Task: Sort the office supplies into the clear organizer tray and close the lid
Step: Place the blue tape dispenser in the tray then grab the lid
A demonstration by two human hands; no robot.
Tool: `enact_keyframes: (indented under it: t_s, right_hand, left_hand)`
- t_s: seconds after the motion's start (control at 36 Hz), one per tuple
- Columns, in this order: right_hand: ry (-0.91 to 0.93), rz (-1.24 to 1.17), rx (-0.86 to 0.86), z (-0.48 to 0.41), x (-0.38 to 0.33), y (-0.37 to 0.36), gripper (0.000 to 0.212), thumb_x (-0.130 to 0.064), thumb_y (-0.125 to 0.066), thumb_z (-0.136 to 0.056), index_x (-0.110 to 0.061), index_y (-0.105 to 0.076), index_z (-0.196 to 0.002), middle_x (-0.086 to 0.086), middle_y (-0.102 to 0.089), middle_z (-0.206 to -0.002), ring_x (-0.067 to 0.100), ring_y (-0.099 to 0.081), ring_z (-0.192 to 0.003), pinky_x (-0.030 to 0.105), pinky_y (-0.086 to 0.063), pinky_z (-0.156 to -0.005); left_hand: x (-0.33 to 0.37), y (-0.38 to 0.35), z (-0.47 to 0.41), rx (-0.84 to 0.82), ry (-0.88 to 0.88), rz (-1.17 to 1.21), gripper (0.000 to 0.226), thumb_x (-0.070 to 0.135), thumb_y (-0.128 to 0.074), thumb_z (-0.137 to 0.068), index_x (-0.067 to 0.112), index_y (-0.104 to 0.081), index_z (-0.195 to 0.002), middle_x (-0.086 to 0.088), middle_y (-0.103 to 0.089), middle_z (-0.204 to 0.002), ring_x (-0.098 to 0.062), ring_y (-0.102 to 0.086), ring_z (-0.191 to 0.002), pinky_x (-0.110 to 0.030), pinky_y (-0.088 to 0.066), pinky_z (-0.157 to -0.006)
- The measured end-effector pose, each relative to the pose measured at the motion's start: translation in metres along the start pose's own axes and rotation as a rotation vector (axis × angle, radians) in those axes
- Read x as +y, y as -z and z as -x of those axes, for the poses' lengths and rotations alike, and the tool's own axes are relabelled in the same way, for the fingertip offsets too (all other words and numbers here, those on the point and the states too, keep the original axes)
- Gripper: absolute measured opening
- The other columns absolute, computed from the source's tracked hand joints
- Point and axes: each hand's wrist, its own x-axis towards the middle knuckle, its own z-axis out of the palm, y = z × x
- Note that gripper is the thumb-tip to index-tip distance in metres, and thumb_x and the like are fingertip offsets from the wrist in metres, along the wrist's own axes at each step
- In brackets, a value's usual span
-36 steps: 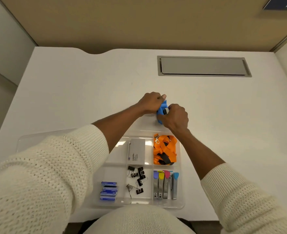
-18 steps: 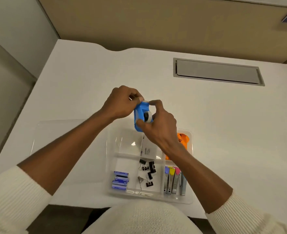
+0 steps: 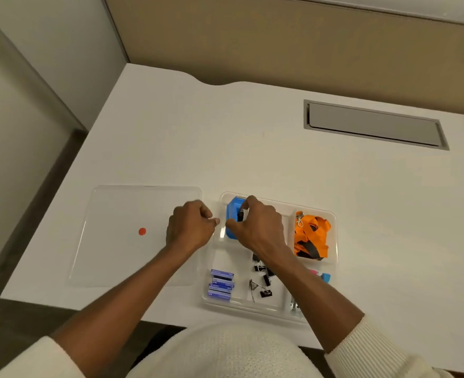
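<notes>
The clear organizer tray (image 3: pixel 334 236) lies near the table's front edge. My right hand (image 3: pixel 258 227) grips a blue tape dispenser (image 3: pixel 232 214) that sits in the tray's back-left compartment. My left hand (image 3: pixel 191 227) hovers just left of the tray with fingers curled and nothing in it. An orange lanyard (image 3: pixel 311 236) fills the back-right compartment. Blue staple boxes (image 3: pixel 221 283) and black binder clips (image 3: pixel 263 271) lie in the front compartments. Coloured items (image 3: pixel 322 275) at the front right are mostly hidden by my right arm. The clear lid (image 3: pixel 132 208) with a red dot (image 3: pixel 142 231) lies flat left of the tray.
A grey recessed cable hatch (image 3: pixel 374 124) sits in the white table (image 3: pixel 252 159) at the back right. A tan partition (image 3: pixel 280 36) stands behind the table. The table's left edge drops to the floor.
Both hands carried the blue tape dispenser from the table behind the tray down into the back-left compartment. My left hand has let go and moved left. The camera view shifted left.
</notes>
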Motion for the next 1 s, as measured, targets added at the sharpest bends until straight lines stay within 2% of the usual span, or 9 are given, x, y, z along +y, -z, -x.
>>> enact_keyframes:
  t_s: [0.14,0.36,0.44,0.53,0.58,0.67,0.78,0.89,1.0]
  right_hand:
    - [0.037,0.143,-0.009,-0.001,-0.007,-0.022,0.054,-0.048,-0.071,-0.085,-0.014,-0.056,-0.124,0.006,-0.071,-0.098,0.023,-0.066,-0.080,0.032,-0.050,-0.065]
    - [0.009,0.315,-0.102,0.002,-0.010,-0.044,0.059,-0.046,-0.067,-0.093,-0.010,-0.051,-0.137,0.011,-0.066,-0.114,0.026,-0.066,-0.102,0.036,-0.056,-0.083]
    - [0.011,0.334,-0.105,0.003,-0.014,-0.039,0.061,-0.046,-0.066,-0.094,-0.009,-0.048,-0.139,0.012,-0.065,-0.117,0.027,-0.066,-0.104,0.035,-0.053,-0.081]
    - [0.052,0.357,-0.021,0.009,-0.022,-0.029,0.060,-0.045,-0.066,-0.094,-0.010,-0.049,-0.139,0.013,-0.065,-0.117,0.029,-0.065,-0.103,0.035,-0.051,-0.077]
    - [0.095,0.298,0.062,0.013,-0.031,-0.022,0.052,-0.042,-0.065,-0.095,-0.009,-0.054,-0.134,0.014,-0.067,-0.115,0.029,-0.065,-0.102,0.036,-0.051,-0.079]
    - [0.176,0.046,0.141,0.016,-0.051,-0.018,0.044,-0.038,-0.070,-0.092,-0.010,-0.062,-0.126,0.011,-0.071,-0.109,0.025,-0.068,-0.094,0.032,-0.051,-0.076]
    - [0.198,-0.128,0.031,0.022,-0.081,-0.030,0.048,-0.041,-0.073,-0.089,-0.017,-0.062,-0.128,0.003,-0.074,-0.112,0.016,-0.070,-0.094,0.026,-0.053,-0.081]
    - [0.149,-0.030,-0.163,0.029,-0.100,-0.059,0.067,-0.039,-0.071,-0.091,-0.010,-0.045,-0.146,0.015,-0.063,-0.129,0.029,-0.063,-0.117,0.035,-0.049,-0.095]
    - [-0.003,-0.037,-0.318,0.034,-0.110,-0.087,0.091,-0.042,-0.075,-0.088,-0.004,-0.024,-0.154,0.025,-0.036,-0.148,0.040,-0.035,-0.140,0.042,-0.037,-0.114]
  left_hand:
    - [-0.019,-0.009,0.009,-0.084,0.026,0.031,0.022,0.042,-0.081,-0.086,0.021,-0.073,-0.081,0.004,-0.074,-0.075,-0.017,-0.073,-0.071,-0.041,-0.065,-0.078]
    - [-0.026,-0.007,0.007,-0.095,-0.028,0.036,0.022,0.042,-0.078,-0.088,0.020,-0.075,-0.084,0.003,-0.076,-0.077,-0.016,-0.073,-0.068,-0.039,-0.065,-0.075]
    - [-0.028,-0.008,0.007,-0.092,-0.036,0.029,0.023,0.043,-0.077,-0.089,0.020,-0.076,-0.084,0.002,-0.076,-0.077,-0.016,-0.072,-0.068,-0.039,-0.065,-0.075]
    - [-0.031,-0.007,0.007,-0.088,-0.043,0.049,0.027,0.045,-0.076,-0.089,0.019,-0.076,-0.084,0.003,-0.076,-0.076,-0.015,-0.071,-0.068,-0.037,-0.064,-0.075]
    - [-0.036,-0.003,0.008,-0.078,-0.042,0.070,0.028,0.046,-0.076,-0.089,0.018,-0.077,-0.085,0.003,-0.076,-0.077,-0.015,-0.071,-0.070,-0.036,-0.064,-0.075]
    - [-0.048,0.010,0.005,0.001,-0.033,0.087,0.028,0.047,-0.074,-0.090,0.019,-0.077,-0.083,0.004,-0.076,-0.076,-0.014,-0.071,-0.069,-0.035,-0.063,-0.070]
    - [-0.073,0.036,0.001,0.205,0.042,0.025,0.029,0.047,-0.072,-0.091,0.021,-0.073,-0.080,0.004,-0.075,-0.078,-0.020,-0.070,-0.072,-0.027,-0.051,-0.060]
    - [-0.113,0.058,-0.008,0.385,0.087,-0.024,0.020,0.042,-0.073,-0.089,0.023,-0.068,-0.084,-0.001,-0.073,-0.093,-0.029,-0.068,-0.092,-0.042,-0.058,-0.071]
    - [-0.154,0.073,-0.015,0.389,0.215,-0.117,0.030,0.038,-0.077,-0.087,0.015,-0.067,-0.105,-0.014,-0.065,-0.119,-0.037,-0.056,-0.117,-0.052,-0.051,-0.097]
